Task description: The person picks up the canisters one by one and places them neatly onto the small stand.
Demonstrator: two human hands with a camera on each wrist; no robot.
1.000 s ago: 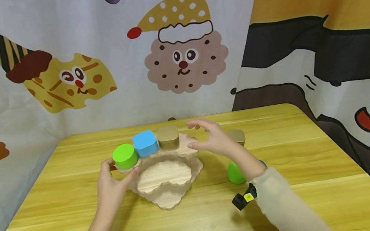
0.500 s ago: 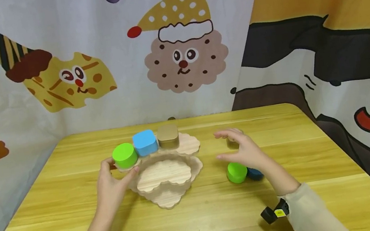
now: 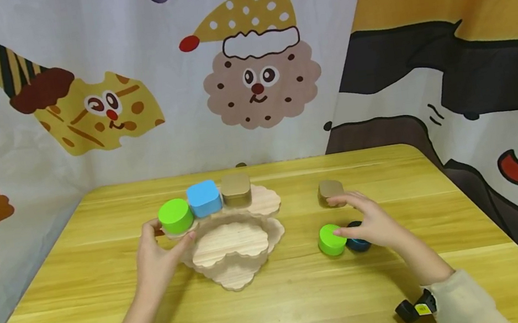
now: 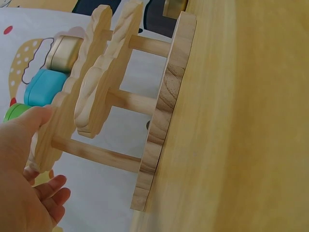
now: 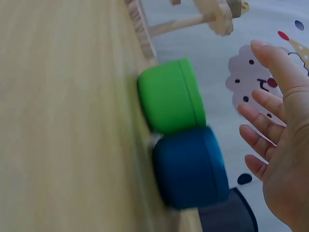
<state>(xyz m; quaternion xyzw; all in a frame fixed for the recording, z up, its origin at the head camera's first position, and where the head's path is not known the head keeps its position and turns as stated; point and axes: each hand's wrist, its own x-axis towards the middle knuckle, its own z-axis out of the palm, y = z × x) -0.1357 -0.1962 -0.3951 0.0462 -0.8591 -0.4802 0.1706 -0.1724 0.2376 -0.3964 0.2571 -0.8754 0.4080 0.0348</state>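
A tiered wooden stand (image 3: 228, 244) with scalloped, cloud-shaped shelves stands on the table, its round posts (image 4: 96, 153) visible in the left wrist view. Along its top shelf sit a green round tin (image 3: 176, 217), a light blue tin (image 3: 204, 200) and a gold tin (image 3: 237, 191). My left hand (image 3: 157, 260) grips that shelf's left end beside the green tin, thumb at the front edge. To the right, my right hand (image 3: 373, 222) hovers with fingers spread over a second green tin (image 3: 331, 242) and a dark blue tin (image 5: 190, 169), holding nothing.
Another gold tin (image 3: 331, 190) stands on the table (image 3: 272, 316) behind the right-hand pair. A patterned curtain (image 3: 138, 162) hangs behind the table's far edge. The stand's right shelf end (image 3: 266, 200) bears no tin.
My right hand has drawn away from the stand's right side, moving right and toward me to above the green and dark blue tins. The left hand stays on the shelf.
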